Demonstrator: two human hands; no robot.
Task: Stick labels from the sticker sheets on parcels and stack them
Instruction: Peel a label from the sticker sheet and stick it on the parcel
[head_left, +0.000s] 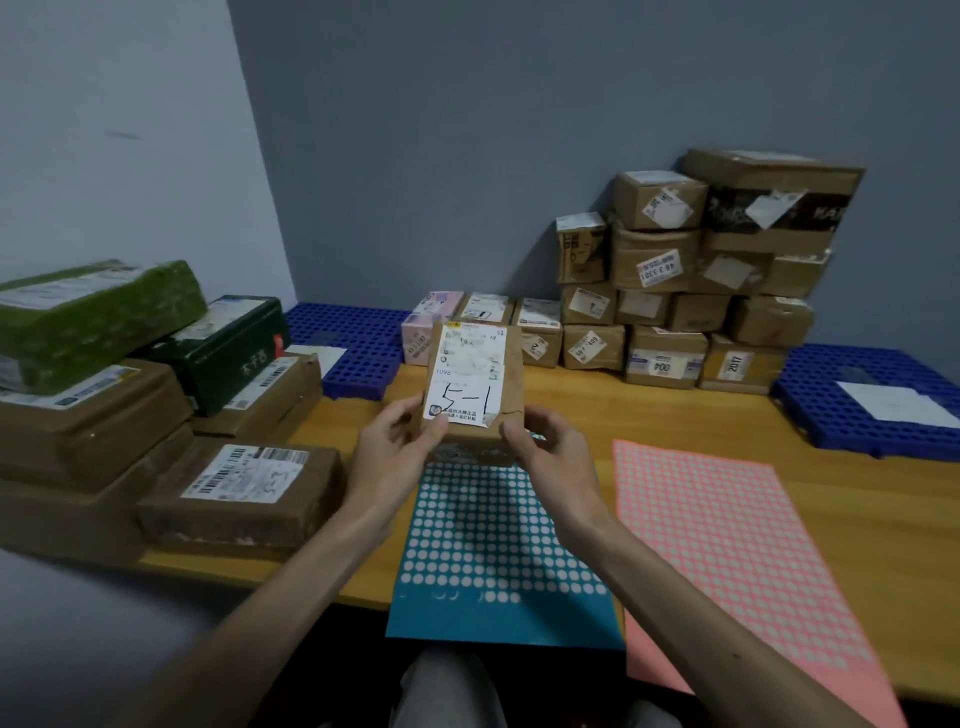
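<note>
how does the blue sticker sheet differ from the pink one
The blue sheet has bare bottom rows; the pink sheet is dotted nearly throughout. The blue sheet lies in the middle, the pink sheet to its right. Both lie flat on the table.

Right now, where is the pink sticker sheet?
In the head view, the pink sticker sheet lies flat on the wooden table at the person's right, beside the blue sticker sheet and in front of a blue plastic grid mat.
</note>
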